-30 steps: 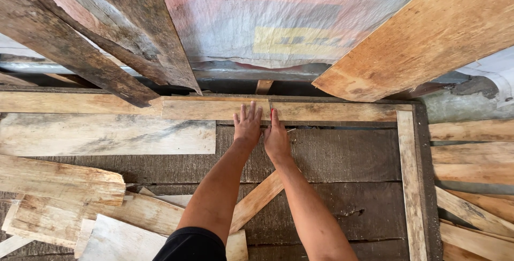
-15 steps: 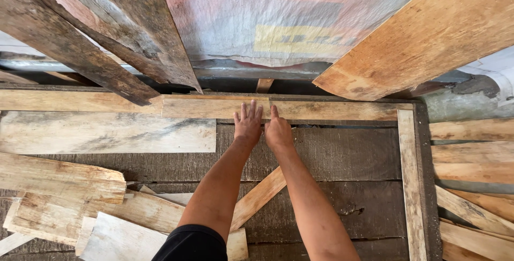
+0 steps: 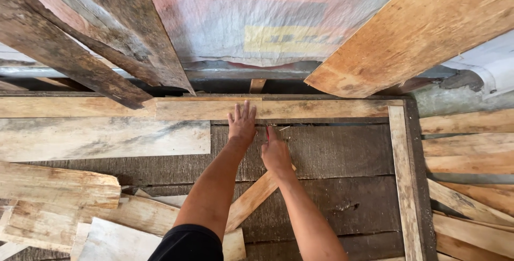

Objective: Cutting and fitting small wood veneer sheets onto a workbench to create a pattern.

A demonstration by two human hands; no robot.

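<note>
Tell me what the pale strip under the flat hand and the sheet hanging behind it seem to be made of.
The pale strip under the left hand looks like raw, unpainted sawn wood: visible grain, a rough matt face, no varnish. The sheet behind seems to be woven plastic sacking, faded pink and grey with a yellow patch; a fine weave shows, though dirt leaves it uncertain.
</note>
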